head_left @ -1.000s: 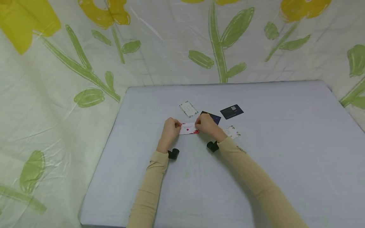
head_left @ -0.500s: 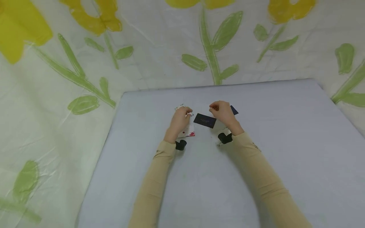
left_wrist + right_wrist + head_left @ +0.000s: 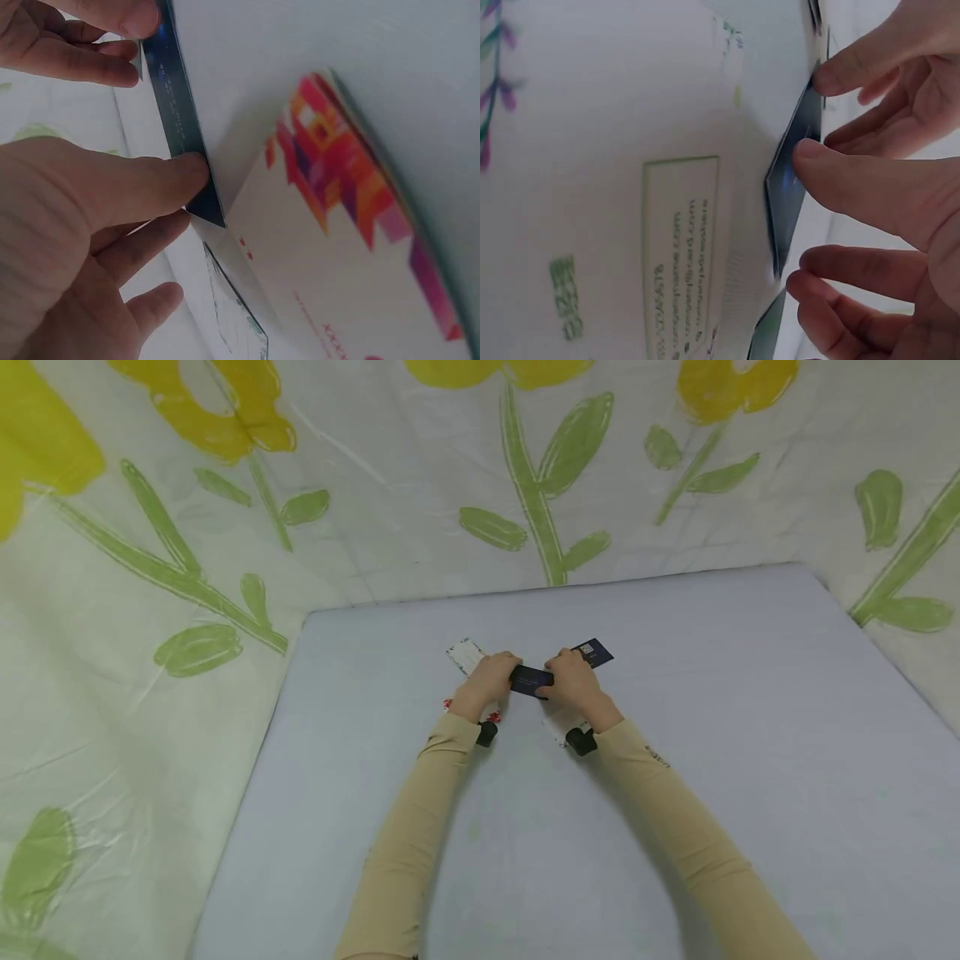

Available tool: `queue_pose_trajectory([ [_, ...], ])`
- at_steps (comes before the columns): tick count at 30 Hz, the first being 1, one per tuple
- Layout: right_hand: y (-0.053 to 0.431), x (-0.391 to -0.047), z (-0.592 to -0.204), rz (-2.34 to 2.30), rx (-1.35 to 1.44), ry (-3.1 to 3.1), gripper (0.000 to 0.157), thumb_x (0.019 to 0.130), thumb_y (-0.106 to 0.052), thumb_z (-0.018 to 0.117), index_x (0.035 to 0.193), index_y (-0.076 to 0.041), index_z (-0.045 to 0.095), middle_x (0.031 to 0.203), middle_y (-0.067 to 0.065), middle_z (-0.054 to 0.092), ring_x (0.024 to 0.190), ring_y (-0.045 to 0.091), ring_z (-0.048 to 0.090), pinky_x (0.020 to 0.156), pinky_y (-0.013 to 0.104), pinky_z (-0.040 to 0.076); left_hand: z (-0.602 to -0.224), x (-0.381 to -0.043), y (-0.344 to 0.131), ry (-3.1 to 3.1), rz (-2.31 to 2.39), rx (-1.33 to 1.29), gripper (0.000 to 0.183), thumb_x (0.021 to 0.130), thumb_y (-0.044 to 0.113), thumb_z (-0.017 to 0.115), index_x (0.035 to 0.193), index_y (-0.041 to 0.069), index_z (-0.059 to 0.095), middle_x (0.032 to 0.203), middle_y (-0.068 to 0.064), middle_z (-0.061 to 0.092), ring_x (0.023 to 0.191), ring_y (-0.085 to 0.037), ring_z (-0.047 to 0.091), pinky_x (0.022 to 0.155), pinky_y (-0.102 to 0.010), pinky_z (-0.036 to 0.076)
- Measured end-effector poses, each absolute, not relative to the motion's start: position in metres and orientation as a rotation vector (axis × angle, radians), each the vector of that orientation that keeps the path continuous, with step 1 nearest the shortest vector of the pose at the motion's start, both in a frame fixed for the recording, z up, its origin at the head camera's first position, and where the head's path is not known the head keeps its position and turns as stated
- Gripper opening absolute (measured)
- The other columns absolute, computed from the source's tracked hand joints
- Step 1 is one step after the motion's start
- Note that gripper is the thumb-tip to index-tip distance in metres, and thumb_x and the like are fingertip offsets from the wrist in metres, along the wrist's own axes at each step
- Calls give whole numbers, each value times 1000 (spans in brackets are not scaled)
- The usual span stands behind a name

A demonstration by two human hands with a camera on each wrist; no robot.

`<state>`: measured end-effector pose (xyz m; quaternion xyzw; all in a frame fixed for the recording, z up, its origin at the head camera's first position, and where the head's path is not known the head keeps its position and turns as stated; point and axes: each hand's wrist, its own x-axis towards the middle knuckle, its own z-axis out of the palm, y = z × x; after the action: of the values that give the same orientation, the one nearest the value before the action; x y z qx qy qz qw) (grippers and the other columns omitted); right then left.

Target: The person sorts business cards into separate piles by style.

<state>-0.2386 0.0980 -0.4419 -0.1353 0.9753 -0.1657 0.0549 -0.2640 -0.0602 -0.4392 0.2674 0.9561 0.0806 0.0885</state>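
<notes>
Both hands meet at a dark business card (image 3: pixel 530 682) in the middle of the table. My left hand (image 3: pixel 491 680) pinches its left end, the thumb (image 3: pixel 184 176) flat on the printed face. At the other end my right hand (image 3: pixel 576 682) holds it, thumb on the face and fingertips by its edge. Below the left wrist lies a white card with red decoration (image 3: pixel 322 225), partly hidden in the head view. A white card with leafy edges (image 3: pixel 464 655) is beyond the left hand. Another white card (image 3: pixel 682 262) with green print lies under the right wrist.
A second dark card (image 3: pixel 597 652) with a QR code lies behind the right hand. Black wrist cameras hang close over the white cards. The pale table (image 3: pixel 675 652) ends at a flower-painted curtain (image 3: pixel 390 527) behind and on the left.
Both hands have left the red-decorated card, moved apart and come together on the dark card, whose ends they now hold. The head view has shifted slightly.
</notes>
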Motion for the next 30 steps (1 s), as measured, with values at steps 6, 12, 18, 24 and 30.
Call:
queue_pose_trajectory([
  [6,98,-238,-442,-457,-431,2954,50,77,-30,67,111,5,57,108,22,49,100,35,43,84,44,38,-440,-263,-64,2834,348,826,39,83,-3,55,122,0,50,120,-12,50,110,-25,48,94,-30,35],
  [12,99,-240,-446,-531,-411,2956,46,75,-28,69,106,4,59,104,21,50,96,33,44,81,43,39,-438,-261,-67,2823,398,833,38,83,-3,55,120,-1,51,119,-13,50,108,-26,48,93,-31,36],
  [18,101,-240,-449,-746,-351,2951,43,72,-22,73,103,4,57,98,20,49,92,33,44,79,42,39,-442,-261,-70,2843,493,823,40,82,-1,57,122,3,50,118,-10,47,108,-23,47,93,-30,35],
  [24,109,-240,-447,-1302,-394,2861,11,82,-4,58,93,0,58,90,14,56,82,25,52,73,36,43,-446,-261,-71,2931,946,785,21,81,-5,56,101,2,59,99,-11,49,93,-22,49,83,-30,40],
  [30,121,-243,-436,-1525,-375,2731,12,82,-5,60,93,0,61,88,15,60,78,25,57,69,34,46,-441,-257,-73,2878,1241,729,15,82,-1,58,95,2,64,91,-11,58,83,-21,55,72,-25,45],
])
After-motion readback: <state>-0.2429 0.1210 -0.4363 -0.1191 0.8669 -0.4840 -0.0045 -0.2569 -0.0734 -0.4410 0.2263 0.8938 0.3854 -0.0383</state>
